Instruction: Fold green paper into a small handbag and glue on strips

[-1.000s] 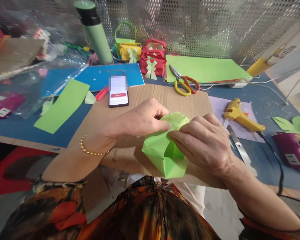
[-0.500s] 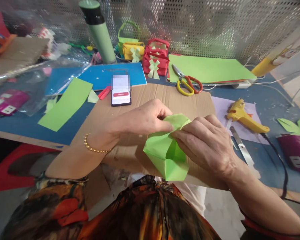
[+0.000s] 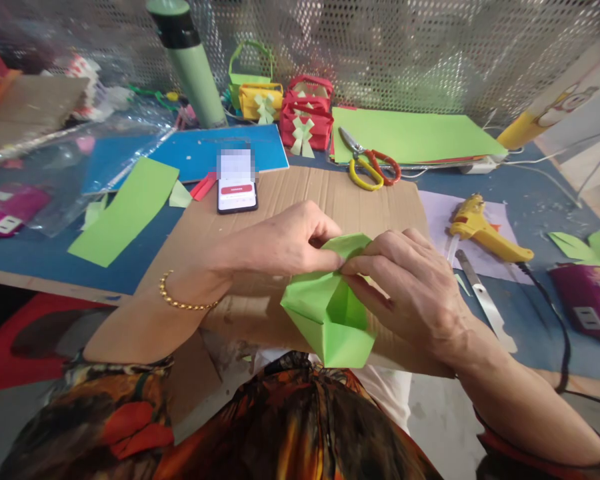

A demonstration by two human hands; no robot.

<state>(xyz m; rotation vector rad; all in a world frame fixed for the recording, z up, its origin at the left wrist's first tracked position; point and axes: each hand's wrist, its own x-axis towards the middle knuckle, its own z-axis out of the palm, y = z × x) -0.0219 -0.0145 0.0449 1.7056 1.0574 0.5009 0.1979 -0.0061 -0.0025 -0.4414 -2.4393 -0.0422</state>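
A folded green paper box [image 3: 305,303] is held above the cardboard sheet, its hollow facing up toward me. My left hand [image 3: 300,237] pinches its far edge from the left; some of those fingers are hidden behind the paper. My right hand [image 3: 410,283] is closed on the same edge from the right, thumb and forefinger pressed together. The fingertips of both hands almost meet at the middle of that edge. The near corner of the box points down toward my lap.
Cardboard [image 3: 380,207] lies under my hands. Around it are a phone [image 3: 237,190], scissors [image 3: 370,167], a yellow glue gun [image 3: 487,230], a metal blade [image 3: 485,300] and a green paper strip [image 3: 125,213]. Behind stand a flask [image 3: 195,80] and small red paper bags [image 3: 307,117].
Both hands still grip the green paper box. My right fingers have shifted slightly along its far edge, and the paper there is folded over a little more. The whole view has shifted slightly.
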